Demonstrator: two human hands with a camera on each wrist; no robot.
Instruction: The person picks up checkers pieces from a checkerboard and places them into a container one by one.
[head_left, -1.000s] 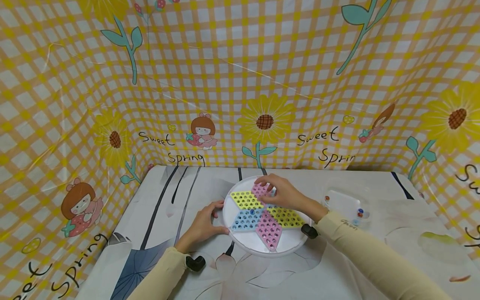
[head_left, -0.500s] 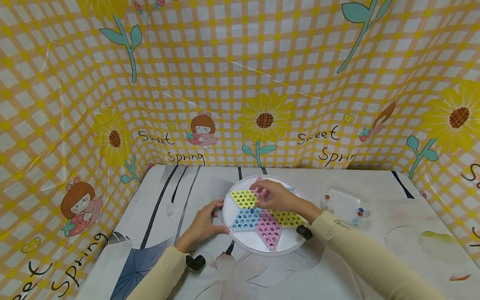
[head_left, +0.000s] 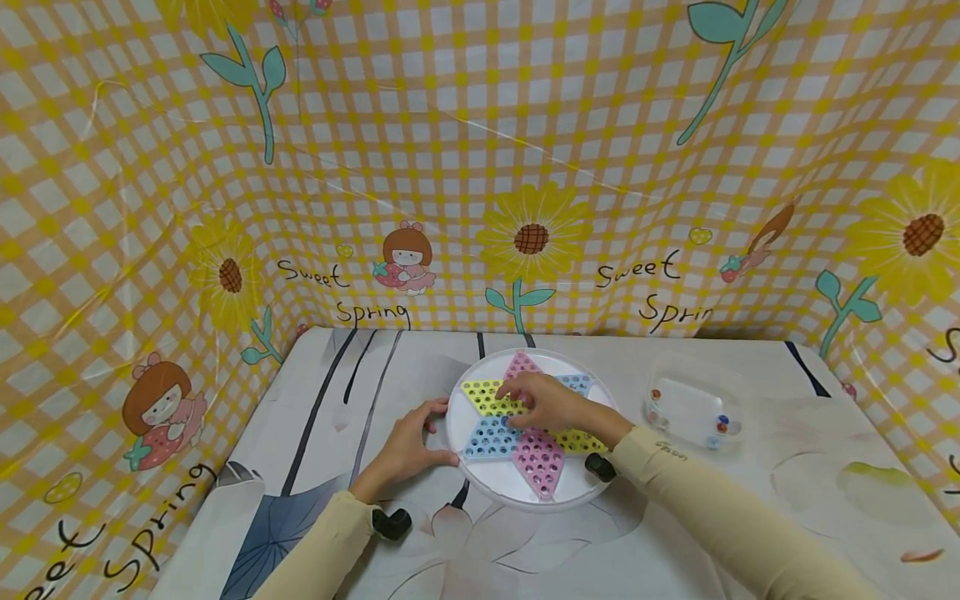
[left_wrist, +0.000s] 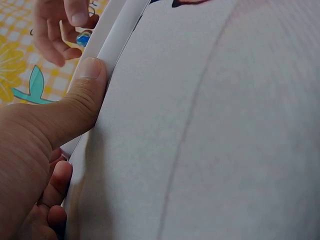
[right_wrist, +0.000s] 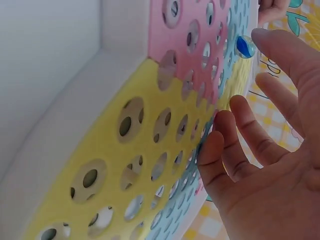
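A round white Chinese checkers board with a pink, yellow and light blue star of holes lies on the table. My left hand holds its left edge. In the left wrist view the thumb presses along the rim, with the other fingers curled at the side below. Over the middle of the star is my right hand, palm toward the board and fingers spread. A clear marble with a blue swirl sits on the light blue part, the right thumb's tip right beside it.
To the right of the board stands a clear plastic box with a few marbles in it. Behind the table hangs a yellow checked cloth. A black wrist camera sits at each sleeve.
My right hand has come from the far pink point of the star toward me, down to the blue marble near the centre. The left hand stays at the board's left edge.
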